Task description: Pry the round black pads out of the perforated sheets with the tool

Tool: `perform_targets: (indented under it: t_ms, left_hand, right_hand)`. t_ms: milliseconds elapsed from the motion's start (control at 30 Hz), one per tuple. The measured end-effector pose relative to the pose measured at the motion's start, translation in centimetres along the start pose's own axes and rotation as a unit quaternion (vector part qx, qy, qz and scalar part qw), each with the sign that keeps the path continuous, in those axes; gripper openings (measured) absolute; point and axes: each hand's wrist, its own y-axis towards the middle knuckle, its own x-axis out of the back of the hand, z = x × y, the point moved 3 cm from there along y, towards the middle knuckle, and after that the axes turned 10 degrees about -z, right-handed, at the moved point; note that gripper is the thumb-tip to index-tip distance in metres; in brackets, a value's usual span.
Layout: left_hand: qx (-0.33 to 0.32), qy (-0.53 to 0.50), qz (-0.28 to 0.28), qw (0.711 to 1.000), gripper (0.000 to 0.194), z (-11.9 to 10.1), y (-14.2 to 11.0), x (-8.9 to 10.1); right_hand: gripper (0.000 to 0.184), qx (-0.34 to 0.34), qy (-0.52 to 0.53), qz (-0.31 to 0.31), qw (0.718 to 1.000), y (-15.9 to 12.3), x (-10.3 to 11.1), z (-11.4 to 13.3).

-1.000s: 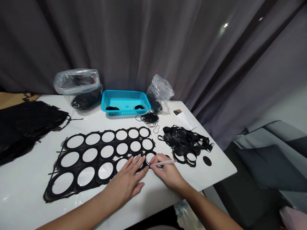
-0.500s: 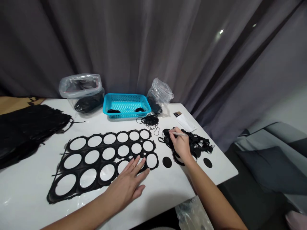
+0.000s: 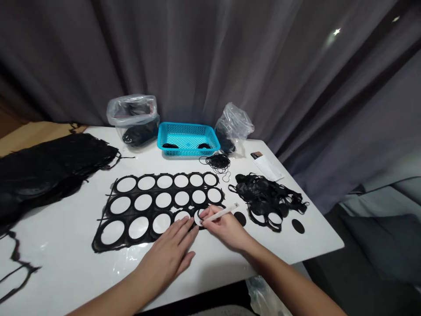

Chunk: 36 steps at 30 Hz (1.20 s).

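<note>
A black sheet (image 3: pixel 133 194) with rows of large round holes lies flat on the white table (image 3: pixel 59 245), which shows through them. My left hand (image 3: pixel 169 248) rests palm down on its near edge, fingers stretched out. Close by, my right hand (image 3: pixel 226 228) pinches a slim white pen-shaped tool (image 3: pixel 224 212); its working tip is hidden by the fingers. These fingertips are at a hole in the sheet's near right corner. A black disc (image 3: pixel 241 219) lies just beyond my right hand, and a tangled heap of black scraps (image 3: pixel 255 191) sits to the right.
Behind the sheet stand a blue perforated basket (image 3: pixel 189 152) and two clear plastic bags (image 3: pixel 131 118) with black contents. Thin black rings (image 3: pixel 219 162) lie in front of the basket. A large black pile (image 3: pixel 49 164) covers the left side. Another disc (image 3: pixel 298 226) is near the right edge.
My right hand has moved left from the scrap heap to the sheet's near right corner, still holding the tool. My left hand stays on the sheet. The view has swung left.
</note>
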Motion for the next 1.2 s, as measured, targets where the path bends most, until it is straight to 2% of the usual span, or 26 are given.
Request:
perform_targets:
  t_ms: [100, 167, 433, 600, 733, 800, 833, 967, 1033, 1100, 1200]
  left_hand:
    - [0.005, 0.001, -0.003, 1.000, 0.045, -0.1, 0.1, -0.2]
    - [0.010, -0.005, -0.003, 1.000, 0.045, 0.0, 0.0, -0.3]
    - [0.016, -0.019, -0.007, 1.000, 0.046, 0.0, -0.3, -0.4]
    - [0.018, -0.019, -0.010, 1.000, 0.049, 0.0, -0.3, -0.5]
    - [0.025, -0.016, -0.010, 0.999, 0.049, 0.1, -0.2, -0.6]
    - [0.026, -0.021, -0.009, 0.999, 0.048, 0.1, -0.2, -0.7]
    - [0.025, -0.024, -0.008, 0.999, 0.047, 0.1, -0.2, -0.7]
    - [0.026, -0.023, 0.001, 0.999, 0.049, 0.1, -0.4, -0.7]
    - [0.022, -0.019, 0.003, 1.000, 0.051, 0.0, -0.5, -0.4]
    - [0.018, -0.018, 0.004, 1.000, 0.052, 0.0, -0.4, 0.0]
    - [0.028, -0.030, 0.006, 0.999, 0.051, 0.2, 0.4, 0.7]
  right_hand:
    - [0.016, 0.065, -0.089, 0.000, 0.994, -0.5, -0.2, 0.2]
    - [0.015, 0.085, -0.114, -0.008, 0.990, -0.7, -0.3, 0.2]
    - [0.016, 0.090, -0.128, -0.022, 0.987, -0.8, -0.8, 0.3]
    - [0.012, 0.134, -0.164, -0.019, 0.977, -1.5, -1.2, 0.6]
    - [0.009, 0.208, -0.201, 0.014, 0.957, -2.3, -1.8, 0.2]
    - [0.012, 0.226, -0.219, 0.018, 0.949, -1.5, -1.1, 0.0]
    - [0.013, 0.228, -0.231, 0.000, 0.946, -0.7, -0.4, 0.0]
    - [0.015, 0.214, -0.278, -0.187, 0.917, 4.2, 5.0, 0.5]
    - [0.017, 0.186, -0.267, -0.255, 0.910, 6.4, 7.3, 0.8]
    - [0.019, 0.130, -0.211, -0.249, 0.936, 7.8, 8.2, 0.8]
    - [0.026, 0.016, -0.052, -0.142, 0.988, 8.6, 6.6, 0.2]
